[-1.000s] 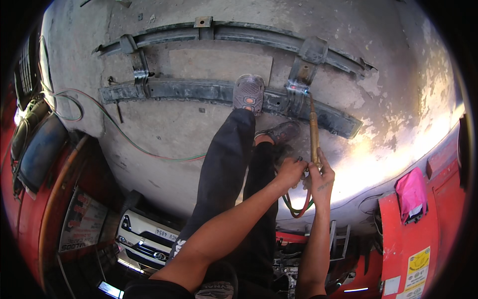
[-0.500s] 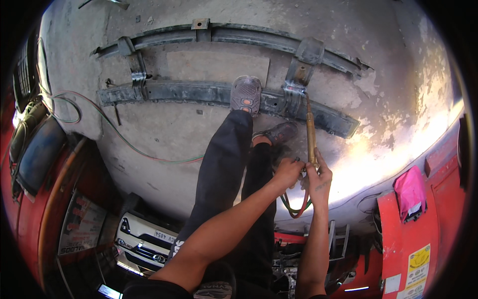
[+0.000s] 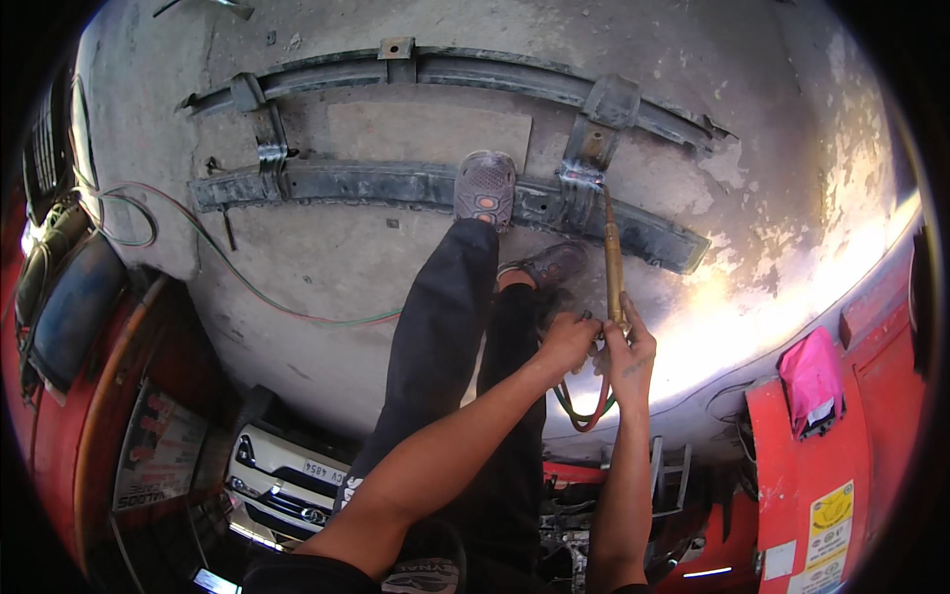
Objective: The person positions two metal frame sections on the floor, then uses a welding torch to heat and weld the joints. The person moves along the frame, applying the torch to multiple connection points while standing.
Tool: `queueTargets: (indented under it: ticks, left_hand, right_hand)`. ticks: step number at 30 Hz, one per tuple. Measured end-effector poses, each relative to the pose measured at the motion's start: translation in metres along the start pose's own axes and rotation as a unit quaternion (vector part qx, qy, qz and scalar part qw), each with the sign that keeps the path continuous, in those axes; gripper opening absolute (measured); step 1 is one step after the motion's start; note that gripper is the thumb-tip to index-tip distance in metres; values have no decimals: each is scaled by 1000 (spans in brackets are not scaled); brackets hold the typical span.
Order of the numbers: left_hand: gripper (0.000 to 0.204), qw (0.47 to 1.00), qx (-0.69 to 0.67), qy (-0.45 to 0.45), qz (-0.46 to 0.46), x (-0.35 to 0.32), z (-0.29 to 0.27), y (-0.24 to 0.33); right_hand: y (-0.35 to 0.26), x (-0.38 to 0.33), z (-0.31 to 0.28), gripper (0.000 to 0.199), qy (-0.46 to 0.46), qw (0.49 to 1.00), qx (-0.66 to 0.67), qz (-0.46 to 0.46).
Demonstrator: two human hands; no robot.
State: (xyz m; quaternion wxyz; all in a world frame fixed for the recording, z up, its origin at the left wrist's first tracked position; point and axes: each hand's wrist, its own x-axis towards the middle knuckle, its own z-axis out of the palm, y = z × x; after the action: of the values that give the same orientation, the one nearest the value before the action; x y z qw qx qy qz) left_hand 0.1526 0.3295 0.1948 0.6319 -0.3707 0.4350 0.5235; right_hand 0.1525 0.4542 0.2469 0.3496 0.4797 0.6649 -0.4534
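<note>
My right hand (image 3: 630, 351) is closed round the rear of a long brass gas torch (image 3: 614, 259). My left hand (image 3: 571, 342) is closed at the same end, its fingertips against the torch's rear fittings; exactly which part they pinch is hidden. The torch's tip meets the lower end of a bent metal bracket (image 3: 592, 144), where a small reddish glow shows. That bracket joins two curved dark metal beams, the far beam (image 3: 495, 67) and the near beam (image 3: 366, 184). My left shoe (image 3: 485, 188) rests on the near beam. Red and green hoses (image 3: 586, 421) loop below my hands.
More hose (image 3: 257, 287) runs across the concrete floor at the left. A second bracket (image 3: 267, 139) links the beams there. Behind me are a white car front (image 3: 287, 480) and red panels, one with a pink cloth (image 3: 811, 374). Bright sunlight falls at the right.
The whole picture has shifted slightly. Both hands keep their hold on the torch, and its tip stays at the bracket's lower end.
</note>
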Motion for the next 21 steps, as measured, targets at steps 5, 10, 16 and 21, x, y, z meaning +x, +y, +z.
queueTargets:
  ticks: [5, 10, 16, 21]
  left_hand:
    - [30, 996, -87, 26, -21, -5, 3, 4]
    - [31, 996, -85, 31, -8, -4, 3, 4]
    - [32, 996, -80, 30, -9, -6, 5, 7]
    - [31, 998, -52, 33, -2, 0, 5, 1]
  right_hand:
    - [-10, -2, -2, 55, -10, 1000, 9, 22]
    - [-3, 1, -2, 55, -10, 1000, -1, 9]
    - [-6, 0, -4, 55, -12, 1000, 13, 17]
    - [-3, 2, -6, 55, -15, 1000, 8, 9]
